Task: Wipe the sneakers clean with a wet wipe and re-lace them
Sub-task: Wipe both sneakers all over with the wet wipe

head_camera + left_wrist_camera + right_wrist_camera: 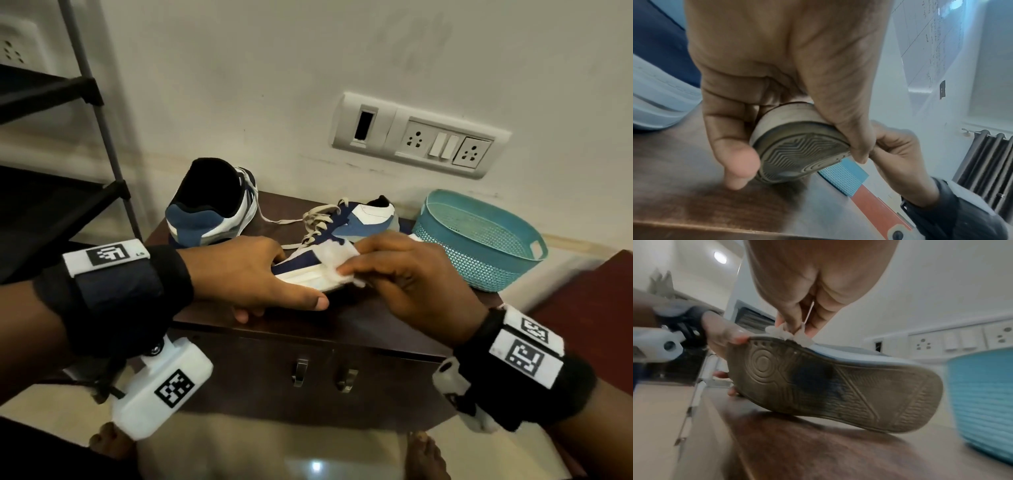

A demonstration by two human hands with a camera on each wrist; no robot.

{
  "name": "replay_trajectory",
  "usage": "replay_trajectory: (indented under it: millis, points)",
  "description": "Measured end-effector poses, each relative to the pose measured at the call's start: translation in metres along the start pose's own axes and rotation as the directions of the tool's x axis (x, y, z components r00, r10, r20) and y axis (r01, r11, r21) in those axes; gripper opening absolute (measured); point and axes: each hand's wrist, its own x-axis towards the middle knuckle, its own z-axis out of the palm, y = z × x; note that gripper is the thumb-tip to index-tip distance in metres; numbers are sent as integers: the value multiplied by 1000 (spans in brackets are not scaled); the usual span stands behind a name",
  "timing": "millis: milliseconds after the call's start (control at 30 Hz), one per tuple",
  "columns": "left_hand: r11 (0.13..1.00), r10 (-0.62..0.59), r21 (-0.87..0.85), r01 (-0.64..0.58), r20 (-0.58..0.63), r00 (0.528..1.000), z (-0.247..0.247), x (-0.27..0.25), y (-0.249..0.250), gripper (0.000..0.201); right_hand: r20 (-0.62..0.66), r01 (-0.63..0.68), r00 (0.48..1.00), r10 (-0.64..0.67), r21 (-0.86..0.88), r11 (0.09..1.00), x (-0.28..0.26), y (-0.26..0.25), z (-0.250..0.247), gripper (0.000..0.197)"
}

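The left hand (246, 274) is gripping the tipped sneaker (305, 270) by its toe, its length running away toward the basket (479, 240), while the right hand (411, 270) is pinching the wet wipe (337, 258) against its upper side.

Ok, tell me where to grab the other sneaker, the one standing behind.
Take the standing sneaker by its heel collar, coming from above at the near side: it sits upright on the cabinet, heel and open mouth toward you, loose lace trailing right.
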Motion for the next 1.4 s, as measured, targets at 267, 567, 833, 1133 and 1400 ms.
replay_trajectory:
  millis: [267, 567, 833, 1133, 1400]
  points:
    - [999, -38, -35, 38, -13, 999, 0, -2, 5, 64, -66, -61, 996, 59, -37, 997, -7, -9, 3, 25]
    - [999, -35, -34, 34, -19, 999, 0, -4, 6, 62, -67, -182, 982, 177, -86, 979, -19, 37, -6, 23]
    - [998, -37, -55, 36, -12, 999, 3, -2, 4, 65, -94, -67, 993, 75, 81, 994, -10, -18, 7, 26]
    - [995, -55, -87, 53, -22, 998, 4, 1, 1, 68, -106, -201, 974, 198, -18, 979, -8, 9, 4, 26]
    - [993, 4, -121, -2, 15, 1000, 3, 1, -2, 70, 106, 123, 988, -113, -85, 989, 16, -14, 3, 31]
